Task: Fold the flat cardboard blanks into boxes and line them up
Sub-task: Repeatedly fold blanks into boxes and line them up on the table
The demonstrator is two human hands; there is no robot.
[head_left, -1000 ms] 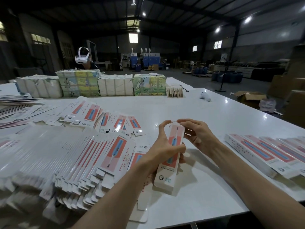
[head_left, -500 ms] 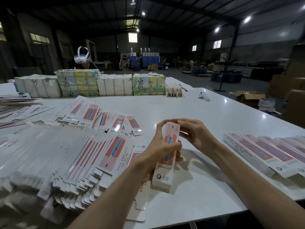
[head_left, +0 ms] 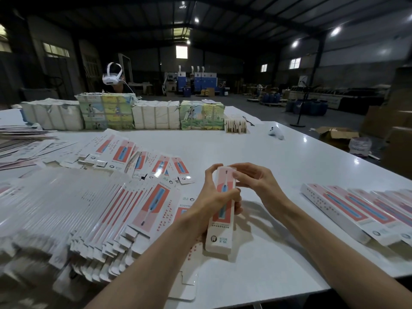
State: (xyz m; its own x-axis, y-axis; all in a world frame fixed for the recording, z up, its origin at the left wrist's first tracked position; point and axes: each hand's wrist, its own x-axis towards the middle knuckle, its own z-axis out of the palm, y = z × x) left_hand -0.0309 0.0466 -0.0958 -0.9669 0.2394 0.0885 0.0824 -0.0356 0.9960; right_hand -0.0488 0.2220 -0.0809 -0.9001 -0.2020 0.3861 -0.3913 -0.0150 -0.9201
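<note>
A long white box with a red panel and a blue toothbrush picture stands tilted over the white table. My left hand grips its middle from the left, fingers curled round it. My right hand pinches the box's far end, fingertips on the top flap. A big fanned stack of flat blanks lies to the left. A row of folded boxes lies side by side at the right.
Loose blanks lie scattered beyond the stack. Wrapped paper bundles line the table's far edge, with a person wearing a white headset behind them. A white controller lies far right. Cardboard cartons stand on the floor.
The open end flap at the box's far end has been pressed down by my right fingers. The box has shifted slightly left and nearer.
</note>
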